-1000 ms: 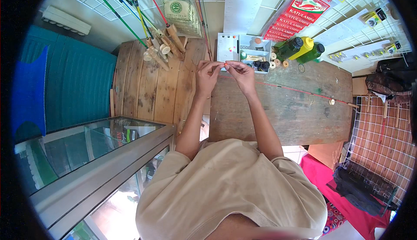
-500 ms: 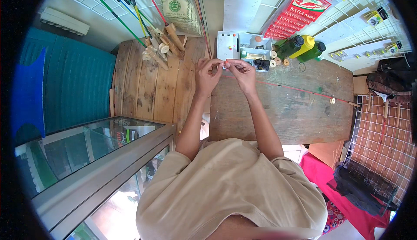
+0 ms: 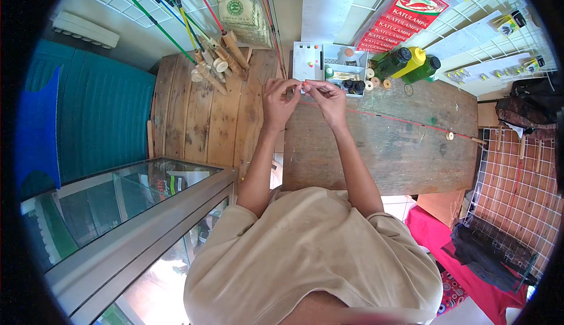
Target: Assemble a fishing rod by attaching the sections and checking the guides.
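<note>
Head view: left hand (image 3: pixel 278 97) and right hand (image 3: pixel 329 98) pinching a tiny orange bead-like piece (image 3: pixel 305 83) between fingertips above worn wooden table (image 3: pixel 388 148).

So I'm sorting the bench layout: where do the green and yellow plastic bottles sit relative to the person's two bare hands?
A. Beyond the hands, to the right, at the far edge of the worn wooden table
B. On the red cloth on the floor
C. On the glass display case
A: the green and yellow plastic bottles lie at the far edge of the worn wooden table, up and right of the left hand and right hand.
</note>
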Action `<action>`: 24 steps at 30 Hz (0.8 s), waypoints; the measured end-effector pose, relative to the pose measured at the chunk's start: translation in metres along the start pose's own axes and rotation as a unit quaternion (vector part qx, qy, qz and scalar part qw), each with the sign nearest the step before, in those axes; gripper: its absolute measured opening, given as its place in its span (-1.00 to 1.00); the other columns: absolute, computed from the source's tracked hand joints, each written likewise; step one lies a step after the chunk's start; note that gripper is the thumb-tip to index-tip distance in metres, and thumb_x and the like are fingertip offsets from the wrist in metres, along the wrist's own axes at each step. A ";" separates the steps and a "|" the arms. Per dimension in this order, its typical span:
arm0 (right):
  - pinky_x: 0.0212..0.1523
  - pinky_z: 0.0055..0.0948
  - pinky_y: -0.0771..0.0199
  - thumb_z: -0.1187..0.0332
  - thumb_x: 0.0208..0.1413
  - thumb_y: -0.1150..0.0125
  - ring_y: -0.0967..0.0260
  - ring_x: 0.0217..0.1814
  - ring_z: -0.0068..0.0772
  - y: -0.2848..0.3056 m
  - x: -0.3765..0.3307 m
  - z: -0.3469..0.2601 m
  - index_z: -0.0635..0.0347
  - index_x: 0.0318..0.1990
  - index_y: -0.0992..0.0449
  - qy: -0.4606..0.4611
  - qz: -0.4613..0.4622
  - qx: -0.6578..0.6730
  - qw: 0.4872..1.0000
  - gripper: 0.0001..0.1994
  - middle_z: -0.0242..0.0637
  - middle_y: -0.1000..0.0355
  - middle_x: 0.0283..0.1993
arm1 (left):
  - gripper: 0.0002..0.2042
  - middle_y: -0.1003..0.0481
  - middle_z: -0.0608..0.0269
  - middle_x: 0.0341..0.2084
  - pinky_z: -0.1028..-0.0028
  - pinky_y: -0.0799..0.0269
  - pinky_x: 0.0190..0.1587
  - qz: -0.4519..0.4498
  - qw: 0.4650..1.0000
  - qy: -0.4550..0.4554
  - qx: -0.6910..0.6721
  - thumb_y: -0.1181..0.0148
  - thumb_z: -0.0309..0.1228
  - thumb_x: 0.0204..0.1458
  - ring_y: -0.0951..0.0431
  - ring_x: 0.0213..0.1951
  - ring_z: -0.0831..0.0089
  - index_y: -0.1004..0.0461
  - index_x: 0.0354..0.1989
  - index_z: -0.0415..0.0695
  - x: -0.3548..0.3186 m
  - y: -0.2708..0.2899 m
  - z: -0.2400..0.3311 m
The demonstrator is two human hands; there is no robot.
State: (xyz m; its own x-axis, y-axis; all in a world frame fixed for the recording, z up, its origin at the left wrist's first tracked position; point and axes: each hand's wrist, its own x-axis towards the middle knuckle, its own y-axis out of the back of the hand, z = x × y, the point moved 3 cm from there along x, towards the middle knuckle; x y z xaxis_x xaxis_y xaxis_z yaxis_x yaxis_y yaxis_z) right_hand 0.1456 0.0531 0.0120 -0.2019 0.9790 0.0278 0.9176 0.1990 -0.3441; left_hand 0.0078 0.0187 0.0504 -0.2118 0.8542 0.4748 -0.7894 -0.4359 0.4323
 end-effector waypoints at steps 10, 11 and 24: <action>-0.18 -0.59 -0.52 0.54 0.07 -0.23 -0.46 -0.24 -0.60 -0.003 -0.001 -0.002 0.36 -0.18 -0.55 0.000 0.003 0.009 1.000 -0.84 -0.25 -0.54 -0.21 | -0.86 -0.55 0.24 -0.43 0.36 -0.35 -0.17 -0.003 1.000 0.004 0.004 -0.26 -0.56 -0.14 -0.46 -0.28 0.26 -0.56 -0.35 -0.14 -0.001 0.001 -0.001; -0.19 -0.60 -0.52 0.54 0.07 -0.23 -0.45 -0.24 -0.61 -0.002 -0.001 -0.002 0.36 -0.18 -0.55 -0.001 0.003 0.004 1.000 -0.84 -0.25 -0.54 -0.22 | -0.86 -0.55 0.24 -0.42 0.36 -0.35 -0.16 -0.003 1.000 0.007 0.004 -0.26 -0.56 -0.14 -0.46 -0.28 0.26 -0.56 -0.35 -0.14 -0.001 0.001 -0.002; -0.19 -0.61 -0.50 0.55 0.07 -0.22 -0.45 -0.24 -0.63 -0.002 0.000 -0.001 0.35 -0.17 -0.55 -0.001 0.000 0.000 1.000 -0.84 -0.26 -0.54 -0.21 | -0.86 -0.56 0.25 -0.38 0.35 -0.34 -0.14 -0.005 1.000 0.018 0.002 -0.27 -0.55 -0.13 -0.45 -0.25 0.26 -0.58 -0.35 -0.11 -0.001 0.000 -0.003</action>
State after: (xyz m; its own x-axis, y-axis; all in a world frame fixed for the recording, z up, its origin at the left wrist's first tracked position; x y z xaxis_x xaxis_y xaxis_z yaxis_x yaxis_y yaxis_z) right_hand 0.1442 0.0532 0.0133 -0.2022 0.9790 0.0250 0.9176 0.1983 -0.3445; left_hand 0.0062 0.0186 0.0480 -0.2249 0.8680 0.4427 -0.7893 -0.4287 0.4396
